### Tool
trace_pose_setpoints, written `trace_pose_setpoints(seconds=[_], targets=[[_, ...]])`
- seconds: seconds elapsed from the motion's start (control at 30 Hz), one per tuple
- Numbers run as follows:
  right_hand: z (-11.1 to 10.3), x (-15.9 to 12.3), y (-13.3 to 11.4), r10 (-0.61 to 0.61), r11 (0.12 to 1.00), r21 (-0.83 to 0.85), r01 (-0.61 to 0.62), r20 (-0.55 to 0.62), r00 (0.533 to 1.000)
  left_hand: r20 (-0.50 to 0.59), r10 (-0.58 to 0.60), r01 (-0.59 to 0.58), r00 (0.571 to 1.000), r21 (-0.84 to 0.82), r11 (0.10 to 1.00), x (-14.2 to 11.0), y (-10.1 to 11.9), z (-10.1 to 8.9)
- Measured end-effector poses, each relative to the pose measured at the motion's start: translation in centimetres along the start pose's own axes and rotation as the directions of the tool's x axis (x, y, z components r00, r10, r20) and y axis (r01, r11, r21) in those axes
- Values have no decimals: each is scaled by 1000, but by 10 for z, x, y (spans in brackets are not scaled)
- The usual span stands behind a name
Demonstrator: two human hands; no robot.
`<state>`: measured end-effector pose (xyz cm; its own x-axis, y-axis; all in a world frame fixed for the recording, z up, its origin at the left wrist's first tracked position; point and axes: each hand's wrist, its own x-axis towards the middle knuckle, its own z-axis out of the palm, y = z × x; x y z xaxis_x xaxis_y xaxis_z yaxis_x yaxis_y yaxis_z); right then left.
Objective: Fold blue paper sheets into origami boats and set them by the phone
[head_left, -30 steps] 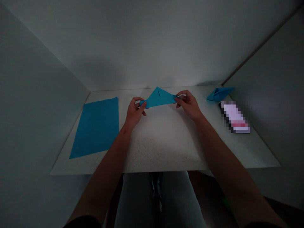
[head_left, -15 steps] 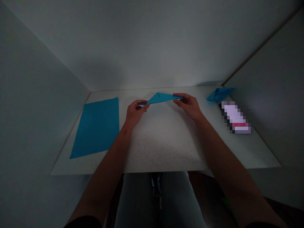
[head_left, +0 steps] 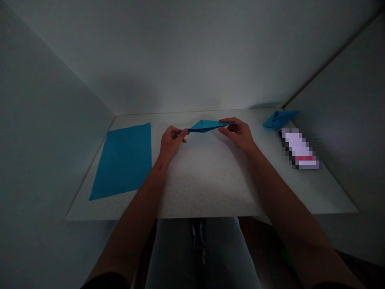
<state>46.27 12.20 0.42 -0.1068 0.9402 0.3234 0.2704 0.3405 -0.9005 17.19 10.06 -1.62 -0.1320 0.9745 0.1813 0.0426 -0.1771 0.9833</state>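
Blue paper, folded long and skinny, is what everything hangs on here. Only one view to go through, the head cam, so here goes. The folded paper sits toward the back of the white table, stretched pretty much straight between the two hands. Its long axis runs side to side across the person's front, with the right end looking slightly farther back or higher than the left, can't tell which. Whether the underside touches the tabletop, I can't tell either.

Left hand has the left tip pinched, thumb on the near side. Right hand has the other tip between thumb and fingers, fingers over the top, thumb lower down; how hard that thumb presses, no idea. So neither hand has to reach, it's an end each, and the little peak in the middle is a touch closer to the left fingertips.

Around that: a flat blue sheet off to the left, partly behind the left forearm, and another folded blue piece in the back right corner, just behind a pixelated phone-looking thing.
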Motion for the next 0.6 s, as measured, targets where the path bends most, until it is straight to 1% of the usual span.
trace_pose_setpoints(seconds=[0.1,0.2,0.27,0.37,0.5,0.6], targets=[[2,-1,-1,-17,999,-45,17,-15,1000,17,19,-20,1000,41,999,-4,3,1],[4,-3,-3,-47,994,-103,44,-26,999,49,59,-66,997,135,989,-8,4,1],[5,-3,-4,-88,985,-149,84,-20,996,92,78,-95,993,188,978,-10,3,0],[8,-4,-7,-166,967,-194,167,20,986,152,71,-104,986,221,970,-12,1,1],[15,-7,-9,-280,930,-218,297,103,954,191,32,-70,981,194,979,-13,-1,6],[23,-9,-11,-346,889,-251,384,182,920,246,8,-30,969,89,996,-13,-4,10]])
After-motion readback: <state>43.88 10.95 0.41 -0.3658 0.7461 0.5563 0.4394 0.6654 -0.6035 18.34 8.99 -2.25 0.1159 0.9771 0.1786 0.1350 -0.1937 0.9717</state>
